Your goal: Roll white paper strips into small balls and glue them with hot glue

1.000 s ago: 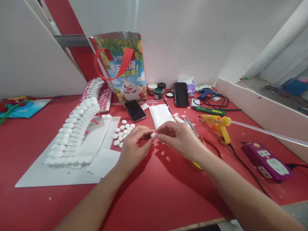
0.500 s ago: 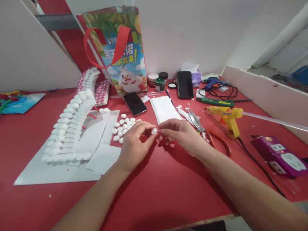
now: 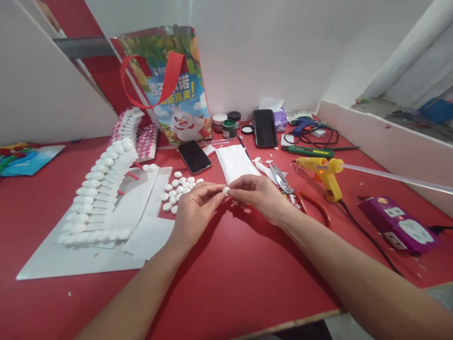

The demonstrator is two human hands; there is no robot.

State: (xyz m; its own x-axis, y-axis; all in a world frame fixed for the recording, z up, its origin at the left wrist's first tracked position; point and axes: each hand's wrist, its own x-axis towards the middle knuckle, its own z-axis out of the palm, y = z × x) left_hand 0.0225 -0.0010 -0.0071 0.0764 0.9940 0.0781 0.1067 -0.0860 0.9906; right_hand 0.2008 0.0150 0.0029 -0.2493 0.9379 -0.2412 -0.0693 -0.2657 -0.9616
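A small white round piece (image 3: 225, 191) is pinched between the fingertips of both hands above the red table. My left hand (image 3: 194, 210) holds it from the left, thumb and forefinger closed on it. From the right, my right hand (image 3: 261, 196) presses thumb and fingers against the same piece, partly covering it. Several similar white round pieces (image 3: 180, 190) lie loose just beyond my left hand. Further left, a curved white structure (image 3: 102, 189) edged with rows of such pieces stands on a white sheet (image 3: 46, 264).
Behind the hands are a folded white tissue (image 3: 233, 163), a phone (image 3: 194, 157) and scissors (image 3: 283, 180). A yellow glue gun (image 3: 327, 177) with its cord and a purple power strip (image 3: 398, 224) stand right. A printed bag (image 3: 177, 89) and paint jars (image 3: 229, 128) are at the back.
The camera view has shifted slightly. My right fingers have closed further over the white round piece, which now shows less between the fingertips. Other things have stayed in place.
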